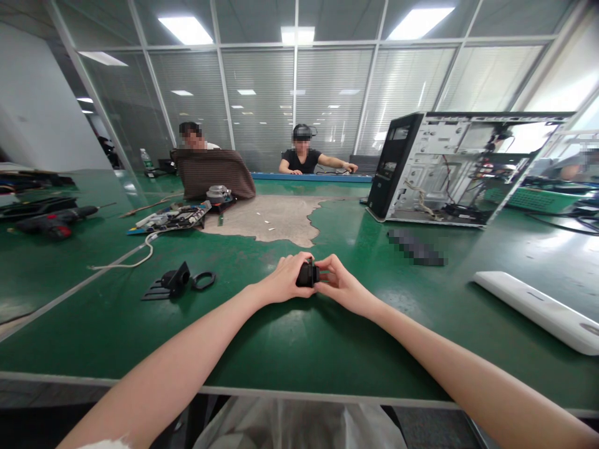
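Observation:
In the middle of the green table's near half, my left hand (pixel 286 277) grips a small black boxy device (pixel 306 275) that looks like a compact camera. The fingers of my right hand (pixel 341 284) pinch the narrower part sticking out on its right side. Both hands hide much of it, so its exact kind is unclear. To the left lie a black plastic bracket (pixel 174 282) with flat prongs and, beside it, a black ring (pixel 203 280). Neither hand touches these two parts.
An opened computer case (pixel 461 171) stands at the back right, a long white casing (pixel 538 308) nearer. A circuit board (pixel 171 218), cable (pixel 147 252) and power drill (pixel 56 221) lie left. Across the table sit a person in black (pixel 302 159) and another behind a brown cloth-covered object (pixel 210 174).

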Motion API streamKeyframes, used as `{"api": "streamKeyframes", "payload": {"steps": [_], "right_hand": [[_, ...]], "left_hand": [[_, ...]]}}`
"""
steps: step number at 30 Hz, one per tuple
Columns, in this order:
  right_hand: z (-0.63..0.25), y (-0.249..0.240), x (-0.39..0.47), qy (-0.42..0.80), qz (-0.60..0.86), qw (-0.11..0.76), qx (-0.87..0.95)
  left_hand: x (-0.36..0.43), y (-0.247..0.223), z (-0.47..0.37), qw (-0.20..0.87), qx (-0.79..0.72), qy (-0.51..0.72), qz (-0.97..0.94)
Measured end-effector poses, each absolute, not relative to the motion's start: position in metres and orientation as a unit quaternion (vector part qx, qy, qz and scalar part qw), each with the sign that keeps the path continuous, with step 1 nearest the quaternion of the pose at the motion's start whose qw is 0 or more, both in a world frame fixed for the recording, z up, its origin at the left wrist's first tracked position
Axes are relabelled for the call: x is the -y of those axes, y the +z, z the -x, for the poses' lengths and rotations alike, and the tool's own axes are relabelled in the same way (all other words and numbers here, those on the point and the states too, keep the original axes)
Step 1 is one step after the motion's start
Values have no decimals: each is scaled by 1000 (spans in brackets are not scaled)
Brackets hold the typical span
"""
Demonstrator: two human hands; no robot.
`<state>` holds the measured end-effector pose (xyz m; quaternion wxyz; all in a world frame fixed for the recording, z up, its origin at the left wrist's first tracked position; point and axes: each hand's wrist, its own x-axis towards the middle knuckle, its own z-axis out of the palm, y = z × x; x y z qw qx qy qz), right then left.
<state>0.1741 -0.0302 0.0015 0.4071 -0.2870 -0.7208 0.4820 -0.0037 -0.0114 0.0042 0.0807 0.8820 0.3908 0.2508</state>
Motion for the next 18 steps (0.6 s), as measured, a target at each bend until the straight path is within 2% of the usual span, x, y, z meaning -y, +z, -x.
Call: {"api": "streamKeyframes", "payload": {"steps": [7, 14, 18], "right_hand": [[-171, -1, 26, 457, 334, 418, 711], [-179, -2, 31, 331, 349, 434, 762], [-181, 1, 25, 403, 381, 461, 692]], "left_hand": [[12, 5, 2, 83, -385, 258, -882], [11, 5, 5, 85, -394, 255, -879], [12, 5, 8, 79, -389, 258, -881]]}}
